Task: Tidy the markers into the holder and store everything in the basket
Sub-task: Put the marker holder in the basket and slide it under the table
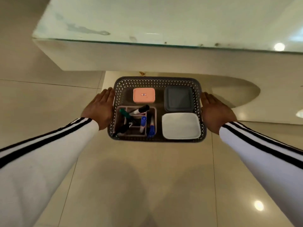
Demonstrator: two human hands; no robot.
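**Flat palms, loose load: the basket could slip**

The left sleeve (pixel 41 153) runs out to the left hand (pixel 100 110), whose fingers lie straight and flat against the left wall of the basket (pixel 155 79). Nothing hooks under the rim. Inside, at the near left, the holder (pixel 155 118) stands with the markers (pixel 143 122) leaning loose in its compartments. A pink box (pixel 144 95) sits beyond it, a grey box (pixel 178 99) at the far right and a white box (pixel 181 126) at the near right. The right hand (pixel 216 110) presses the right wall the same way, fingers straight. (Whether the basket rests on the floor (pixel 131 177) or hangs between the palms, I cannot tell.)

If it is being carried, only the squeeze holds it. The lattice walls may bow and the basket may drop. Any tilt would probably slide the boxes and spill markers from the holder. The counter (pixel 147 22) lies just ahead, and a hasty lift could knock the far rim against its edge.
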